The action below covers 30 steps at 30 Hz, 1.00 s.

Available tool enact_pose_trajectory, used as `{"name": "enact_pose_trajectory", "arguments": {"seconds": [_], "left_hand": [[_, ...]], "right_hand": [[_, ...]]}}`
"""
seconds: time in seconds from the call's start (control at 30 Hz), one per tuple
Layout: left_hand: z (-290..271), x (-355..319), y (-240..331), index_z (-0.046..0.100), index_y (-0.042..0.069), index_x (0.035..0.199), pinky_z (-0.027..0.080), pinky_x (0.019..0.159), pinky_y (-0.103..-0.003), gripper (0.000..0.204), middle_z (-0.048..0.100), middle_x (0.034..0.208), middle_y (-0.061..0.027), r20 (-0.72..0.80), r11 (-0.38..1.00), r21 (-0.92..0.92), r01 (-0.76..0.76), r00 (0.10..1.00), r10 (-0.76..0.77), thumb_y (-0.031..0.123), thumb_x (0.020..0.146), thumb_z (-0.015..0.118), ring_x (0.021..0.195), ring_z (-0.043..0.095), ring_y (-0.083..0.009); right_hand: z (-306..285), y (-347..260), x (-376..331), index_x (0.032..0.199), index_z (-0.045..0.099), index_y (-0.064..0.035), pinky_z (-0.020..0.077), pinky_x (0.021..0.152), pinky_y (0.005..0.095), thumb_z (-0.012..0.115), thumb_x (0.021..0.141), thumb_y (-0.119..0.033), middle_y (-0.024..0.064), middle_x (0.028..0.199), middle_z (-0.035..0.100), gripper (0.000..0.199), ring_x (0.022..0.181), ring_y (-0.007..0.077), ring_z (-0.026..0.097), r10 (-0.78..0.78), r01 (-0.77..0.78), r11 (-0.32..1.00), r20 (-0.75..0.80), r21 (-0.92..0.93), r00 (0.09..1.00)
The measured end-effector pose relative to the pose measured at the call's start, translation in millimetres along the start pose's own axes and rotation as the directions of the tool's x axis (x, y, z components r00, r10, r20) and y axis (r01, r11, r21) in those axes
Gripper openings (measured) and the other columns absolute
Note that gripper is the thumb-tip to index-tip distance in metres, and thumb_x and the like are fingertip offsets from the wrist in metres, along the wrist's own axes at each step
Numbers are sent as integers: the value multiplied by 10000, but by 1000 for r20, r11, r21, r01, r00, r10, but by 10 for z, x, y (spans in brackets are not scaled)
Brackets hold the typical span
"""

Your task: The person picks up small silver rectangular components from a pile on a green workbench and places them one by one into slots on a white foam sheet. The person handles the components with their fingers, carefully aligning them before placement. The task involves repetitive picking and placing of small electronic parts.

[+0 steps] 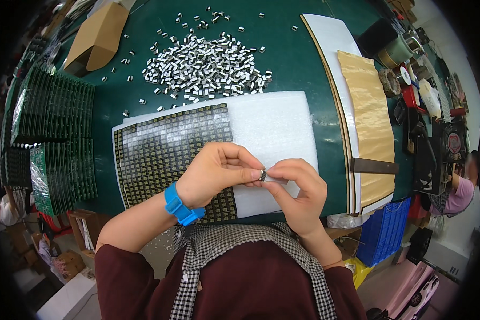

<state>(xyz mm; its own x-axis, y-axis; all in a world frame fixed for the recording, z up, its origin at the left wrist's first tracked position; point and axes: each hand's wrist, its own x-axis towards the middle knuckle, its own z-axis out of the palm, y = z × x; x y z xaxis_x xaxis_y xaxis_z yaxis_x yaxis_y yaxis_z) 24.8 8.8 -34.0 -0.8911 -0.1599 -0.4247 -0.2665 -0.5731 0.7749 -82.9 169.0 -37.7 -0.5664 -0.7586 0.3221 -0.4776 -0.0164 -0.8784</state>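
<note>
Two bare hands are meeting over the near edge of a white foam sheet (277,128). The left hand (216,173), wearing a blue wrist strap (180,205), is pinching one small dark component (262,175) at its fingertips. The right hand (298,192) is closing thumb and forefinger on the same component from the other side, its remaining fingers curling under. The component is hovering just above the foam, beside a dark gridded panel (165,149) that is lying on the sheet's left half. A loose heap of similar small parts (205,66) is sitting farther back on the green table (288,58). Green circuit boards (53,106) are standing stacked at the left, a cardboard box (96,34) is resting behind them, and a gold film strip (370,122) is lying at the right.
</note>
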Motion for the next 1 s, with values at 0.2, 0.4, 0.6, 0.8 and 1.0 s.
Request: {"name": "enact_pose_trajectory", "arguments": {"seconds": [0.2,0.4,0.6,0.8,1.0], "left_hand": [[78,-44,13,646,-67,935,552,733,-243,144,679,860,-111,-39,975,210,-72,996,82,22,823,659,792,670,-142],[175,-121,84,645,-73,955,537,722,-229,176,665,892,-123,-55,843,529,-102,986,155,-17,792,612,798,650,-116],[1,7,300,640,-64,999,523,705,-252,244,676,932,-126,-117,617,772,-154,919,376,-21,768,574,782,647,-134],[-122,40,197,605,-23,1037,509,762,-291,303,564,1105,-142,175,-115,984,-135,853,492,5,735,607,977,558,-285],[92,197,-223,573,-18,782,514,622,-272,147,541,837,-119,301,-649,750,124,810,503,36,645,584,764,546,-227]], "right_hand": [[22,-41,-31,876,658,0,517,628,275,740,685,34,98,855,645,210,751,202,644,-3,2,991,-8,-131,1000],[40,-33,-44,875,659,-1,515,641,287,730,682,45,95,854,648,211,749,202,640,-13,16,994,34,-106,999],[5,43,-13,1010,639,25,507,718,275,661,820,-28,93,879,655,197,807,159,635,400,-410,779,127,474,907],[-79,167,-42,1103,607,44,509,773,283,591,910,-98,105,931,650,240,849,163,631,549,-561,464,274,686,789],[-87,140,-2,1138,602,40,507,781,281,602,901,-101,103,947,649,276,879,169,630,566,-604,412,328,682,757]]}}
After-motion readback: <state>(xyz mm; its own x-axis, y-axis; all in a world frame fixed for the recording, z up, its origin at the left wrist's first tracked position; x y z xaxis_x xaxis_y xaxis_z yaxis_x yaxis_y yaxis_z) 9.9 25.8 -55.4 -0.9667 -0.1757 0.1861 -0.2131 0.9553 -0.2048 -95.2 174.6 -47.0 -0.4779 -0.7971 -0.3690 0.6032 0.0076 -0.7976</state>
